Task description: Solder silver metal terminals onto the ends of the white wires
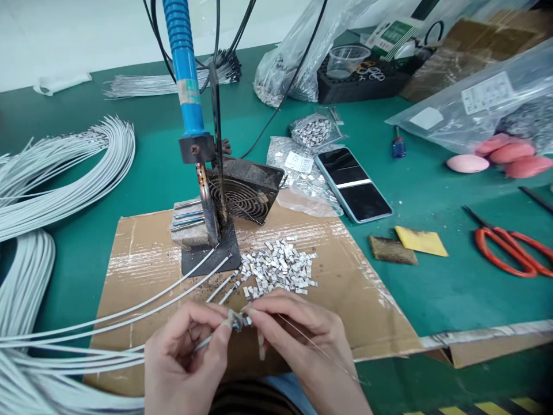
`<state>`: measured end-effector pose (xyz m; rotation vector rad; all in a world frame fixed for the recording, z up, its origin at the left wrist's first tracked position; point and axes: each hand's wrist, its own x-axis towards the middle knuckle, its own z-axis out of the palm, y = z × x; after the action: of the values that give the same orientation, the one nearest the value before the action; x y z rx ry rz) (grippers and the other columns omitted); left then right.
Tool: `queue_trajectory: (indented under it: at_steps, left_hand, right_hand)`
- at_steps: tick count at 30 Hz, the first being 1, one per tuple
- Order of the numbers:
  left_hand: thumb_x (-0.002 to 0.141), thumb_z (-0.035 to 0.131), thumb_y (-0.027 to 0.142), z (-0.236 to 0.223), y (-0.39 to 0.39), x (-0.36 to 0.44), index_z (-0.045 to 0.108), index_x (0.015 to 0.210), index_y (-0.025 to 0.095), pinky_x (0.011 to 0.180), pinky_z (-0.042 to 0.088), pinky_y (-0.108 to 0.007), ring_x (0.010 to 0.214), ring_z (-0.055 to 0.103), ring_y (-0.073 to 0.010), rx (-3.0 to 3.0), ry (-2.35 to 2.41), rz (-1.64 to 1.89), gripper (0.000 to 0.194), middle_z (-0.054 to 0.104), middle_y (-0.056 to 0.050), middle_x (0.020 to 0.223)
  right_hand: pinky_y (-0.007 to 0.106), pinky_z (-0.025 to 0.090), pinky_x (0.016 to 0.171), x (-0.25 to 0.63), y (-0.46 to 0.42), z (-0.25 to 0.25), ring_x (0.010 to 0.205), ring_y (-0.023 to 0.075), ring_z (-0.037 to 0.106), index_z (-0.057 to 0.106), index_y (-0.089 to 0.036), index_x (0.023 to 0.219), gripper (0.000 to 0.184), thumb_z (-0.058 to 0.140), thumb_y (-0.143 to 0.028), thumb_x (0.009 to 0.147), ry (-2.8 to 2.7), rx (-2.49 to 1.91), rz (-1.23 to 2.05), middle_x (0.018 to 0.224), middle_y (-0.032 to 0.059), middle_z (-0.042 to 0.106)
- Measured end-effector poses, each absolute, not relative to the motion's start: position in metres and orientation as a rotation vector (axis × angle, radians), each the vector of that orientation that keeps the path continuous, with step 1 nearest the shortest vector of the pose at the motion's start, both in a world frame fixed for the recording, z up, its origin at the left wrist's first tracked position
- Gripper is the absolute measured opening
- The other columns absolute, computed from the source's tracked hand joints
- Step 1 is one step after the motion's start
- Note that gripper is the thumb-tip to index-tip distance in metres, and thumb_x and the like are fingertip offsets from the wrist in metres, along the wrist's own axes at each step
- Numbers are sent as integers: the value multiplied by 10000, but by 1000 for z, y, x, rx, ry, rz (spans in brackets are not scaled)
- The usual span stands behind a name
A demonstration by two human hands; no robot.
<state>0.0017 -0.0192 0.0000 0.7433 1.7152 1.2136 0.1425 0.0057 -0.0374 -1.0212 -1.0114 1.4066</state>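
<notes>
My left hand is closed, thumb and forefinger pinched around the end of a white cable. Fingertips of my right hand meet it from the other side, closed on a thin wire that trails down to the right. A small metal piece shows between the two hands; which hand grips it I cannot tell. Just beyond lies a pile of small silvery metal pieces on the cardboard. A blue-handled soldering iron points down in a stand, its tip near more cable ends.
Bundled white cables fill the left side. Behind the pile stand a small dirty fan and a phone. To the right lie a yellow sponge, a brown pad and red-handled scissors. Plastic bags sit farther back.
</notes>
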Motion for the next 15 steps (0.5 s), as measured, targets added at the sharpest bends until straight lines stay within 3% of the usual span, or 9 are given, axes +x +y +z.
queue_trajectory:
  at_steps: [4, 8, 15]
  left_hand:
    - [673, 907, 304, -2, -18, 0, 733, 619, 201, 417, 387, -183, 472, 501, -91, 767, 1705, 1189, 210, 742, -32, 727]
    - [681, 912, 324, -3, -18, -1, 734, 634, 201, 417, 388, -177, 503, 557, -107, 742, 1706, 1192, 222, 749, -35, 743]
    - [669, 915, 334, -1, -18, 1, 731, 631, 204, 418, 385, -180, 495, 553, -105, 747, 1718, 1175, 228, 742, -27, 718]
  right_hand:
    - [149, 534, 492, 143, 4, -30, 498, 70, 587, 894, -283, 870, 66, 831, -265, 871, -964, -1079, 1491, 685, -12, 685]
    - [190, 540, 525, 143, 1, -22, 533, 98, 583, 899, -273, 843, 69, 834, -291, 856, -1008, -1171, 1525, 664, 1, 656]
    - [156, 501, 537, 140, 0, -22, 542, 74, 573, 894, -336, 852, 128, 809, -242, 869, -1003, -1136, 1516, 678, -27, 664]
